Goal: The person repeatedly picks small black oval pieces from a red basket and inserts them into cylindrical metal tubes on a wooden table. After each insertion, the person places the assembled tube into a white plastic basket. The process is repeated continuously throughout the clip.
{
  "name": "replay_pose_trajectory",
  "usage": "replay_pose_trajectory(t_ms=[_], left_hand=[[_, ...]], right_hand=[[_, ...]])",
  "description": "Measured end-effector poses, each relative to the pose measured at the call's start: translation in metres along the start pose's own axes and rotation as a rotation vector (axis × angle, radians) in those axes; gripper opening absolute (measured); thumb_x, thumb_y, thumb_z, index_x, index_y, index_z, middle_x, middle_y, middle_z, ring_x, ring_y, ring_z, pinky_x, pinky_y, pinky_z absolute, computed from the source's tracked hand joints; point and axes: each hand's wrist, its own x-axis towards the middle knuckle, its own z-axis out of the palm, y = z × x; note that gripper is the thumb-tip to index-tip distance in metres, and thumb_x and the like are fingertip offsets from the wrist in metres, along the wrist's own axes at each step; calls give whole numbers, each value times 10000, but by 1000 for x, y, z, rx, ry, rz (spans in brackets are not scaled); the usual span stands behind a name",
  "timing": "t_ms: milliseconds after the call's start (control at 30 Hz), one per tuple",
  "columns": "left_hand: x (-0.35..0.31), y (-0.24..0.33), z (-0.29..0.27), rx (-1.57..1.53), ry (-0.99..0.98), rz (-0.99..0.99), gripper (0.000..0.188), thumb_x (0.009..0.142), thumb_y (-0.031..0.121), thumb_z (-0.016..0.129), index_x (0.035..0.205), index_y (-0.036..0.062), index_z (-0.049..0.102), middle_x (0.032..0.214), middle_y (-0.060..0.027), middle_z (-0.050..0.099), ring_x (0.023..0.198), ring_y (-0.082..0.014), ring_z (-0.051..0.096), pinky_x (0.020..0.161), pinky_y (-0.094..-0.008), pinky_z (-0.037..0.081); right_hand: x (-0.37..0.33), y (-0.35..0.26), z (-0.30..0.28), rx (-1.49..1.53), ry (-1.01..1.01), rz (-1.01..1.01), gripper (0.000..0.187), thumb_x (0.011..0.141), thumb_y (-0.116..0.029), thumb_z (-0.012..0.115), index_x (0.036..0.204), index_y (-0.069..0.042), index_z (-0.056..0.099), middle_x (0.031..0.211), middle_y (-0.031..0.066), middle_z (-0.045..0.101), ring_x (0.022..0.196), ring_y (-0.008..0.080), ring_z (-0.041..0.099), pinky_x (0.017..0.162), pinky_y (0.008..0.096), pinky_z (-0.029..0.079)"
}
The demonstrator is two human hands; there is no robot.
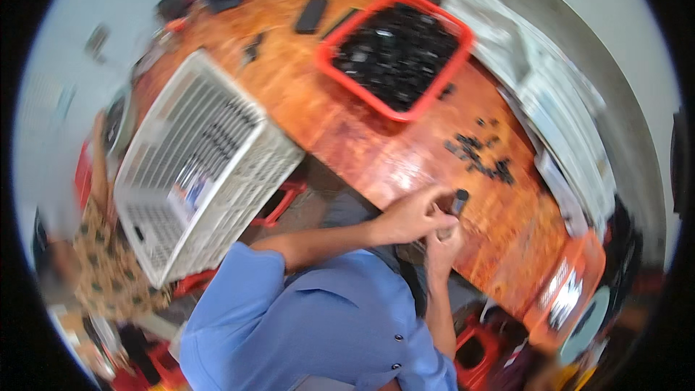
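Observation:
Just over the table's near edge, my two hands meet around a small dark cylinder (459, 203) with a black top end, tilted up and away from me. My left hand (410, 216) reaches in from the left, its thumb and fingers closed at the cylinder's side. Below it, my right hand (443, 247) is closed around the lower end, which the fingers partly hide. The exact kind of part is too blurred to tell. Farther off on the tabletop lies a loose scatter of small black pieces (478, 158).
A red plastic basin (324, 65) heaped with black parts stands on the wooden table (347, 152). Left of me is a large white slatted crate (253, 174). White sacks (536, 65) line the far right edge; an orange chair back (554, 308) is at right. Another person (108, 261) sits left.

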Motion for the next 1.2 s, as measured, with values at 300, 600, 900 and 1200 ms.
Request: replay_pose_trajectory(t_ms=[300, 600, 900, 1200], left_hand=[[-79, 66, -65, 62, 266, 168, 302, 900, 205, 739, 1068, -23, 635, 1014, -100, 617, 950, -200, 635, 835, -357, 532], [-231, 164, -298, 843, 1236, 324, 454, 896, 209, 773, 1258, -16, 615, 1081, -110, 738, 981, -187, 712, 886, -328, 560], [-360, -26, -453, 1349, 1030, -732, 256, 876, 246, 701, 1066, 75, 680, 984, -159, 733, 948, -331, 713, 812, -465, 555], [-391, -143, -504, 1527, 603, -998, 162, 877, 127, 628, 1009, 53, 683, 1025, -168, 733, 986, -334, 726, 824, -469, 585]], right_hand=[[-2, -3, 36, -54, -453, -216, 444, 943, -101, 665, 1334, 17, 491, 1198, 134, 551, 1120, 231, 547, 1003, 365, 435], [48, -1, 91, -670, -544, -639, 476, 871, -104, 736, 1281, 29, 533, 1190, 224, 589, 1101, 392, 561, 988, 457, 449], [58, 12, 110, -800, -612, -853, 407, 883, -125, 725, 1237, 5, 570, 1232, 200, 589, 1137, 400, 530, 989, 489, 416], [54, 6, 117, -911, -559, -814, 288, 924, -158, 692, 1154, 4, 630, 1213, 189, 606, 1107, 386, 553, 959, 467, 458]])
